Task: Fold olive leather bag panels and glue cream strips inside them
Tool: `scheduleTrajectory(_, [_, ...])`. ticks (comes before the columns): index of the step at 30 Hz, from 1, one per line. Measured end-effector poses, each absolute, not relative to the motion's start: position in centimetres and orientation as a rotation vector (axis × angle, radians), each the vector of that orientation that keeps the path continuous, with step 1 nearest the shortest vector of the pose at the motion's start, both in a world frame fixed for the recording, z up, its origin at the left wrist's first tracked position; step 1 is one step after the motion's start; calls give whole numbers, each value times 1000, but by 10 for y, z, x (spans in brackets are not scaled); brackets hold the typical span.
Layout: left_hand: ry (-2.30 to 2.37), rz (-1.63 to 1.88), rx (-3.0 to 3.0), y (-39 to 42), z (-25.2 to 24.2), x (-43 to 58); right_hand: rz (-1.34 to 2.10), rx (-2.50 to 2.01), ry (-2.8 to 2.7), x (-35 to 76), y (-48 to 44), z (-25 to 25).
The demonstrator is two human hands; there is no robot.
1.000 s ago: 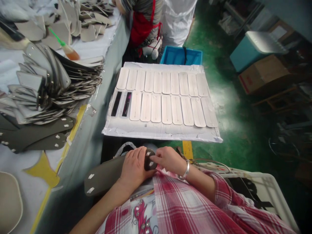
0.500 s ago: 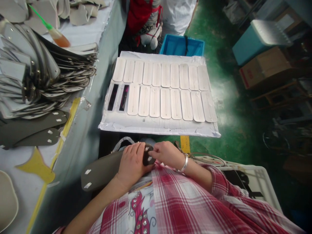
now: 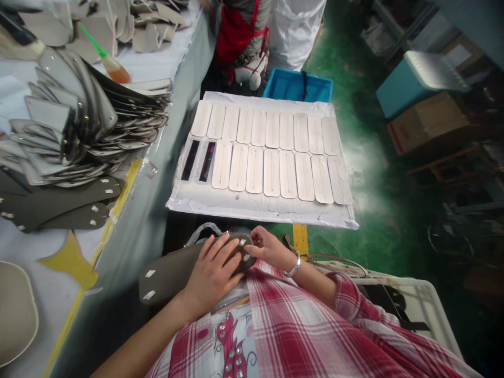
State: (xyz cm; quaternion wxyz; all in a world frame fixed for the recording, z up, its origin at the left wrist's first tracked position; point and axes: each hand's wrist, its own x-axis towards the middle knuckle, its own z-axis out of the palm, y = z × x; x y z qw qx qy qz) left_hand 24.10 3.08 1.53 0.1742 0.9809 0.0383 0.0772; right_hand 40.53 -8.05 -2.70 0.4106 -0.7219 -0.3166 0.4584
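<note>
A long dark grey leather-like strap piece [image 3: 169, 270] with rounded ends lies across my lap, with small white tabs showing near both ends. My left hand [image 3: 212, 268] lies flat over its right half, fingers spread and pressing on it. At the right end, my right hand [image 3: 270, 249] is curled with thumb and fingertips close together beside a white tab [image 3: 247, 257]. What those fingertips pinch, if anything, is too small to make out.
Ahead stands a white-covered board [image 3: 260, 210] with two rows of pale rounded strips. On the left table are stacked grey pieces [image 3: 98, 136], a green-tipped glue bottle [image 3: 114, 68] and a yellow cutout [image 3: 71, 260]. A blue crate [image 3: 297, 86] and a person in a red apron [image 3: 238, 31] are beyond.
My left fingers have spread apart on the piece. My right hand has shifted slightly right, its fingers loosening at the end. The whole view has tilted up a little.
</note>
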Motion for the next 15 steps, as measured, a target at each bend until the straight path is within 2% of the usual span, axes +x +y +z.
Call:
scheduleTrajectory(4, [152,290,2836,25,16,237,1330,-1727,-780,410,-79,-21])
scheduleTrajectory(7, [163,413,2836,31,26,215,1448,-1837,-839,414,-83,-10])
scheduleTrajectory(9, [375,624,2779,40,32,187,1243,-2017,-956,414,-79,1])
scheduleTrajectory(12, [1077,854,2469,57,36,135,754,-2111,-1333,395,-58,24])
scheduleTrajectory(15, [1469,691,1961,72,34,95,552,-1870,-1828,349,-24,46])
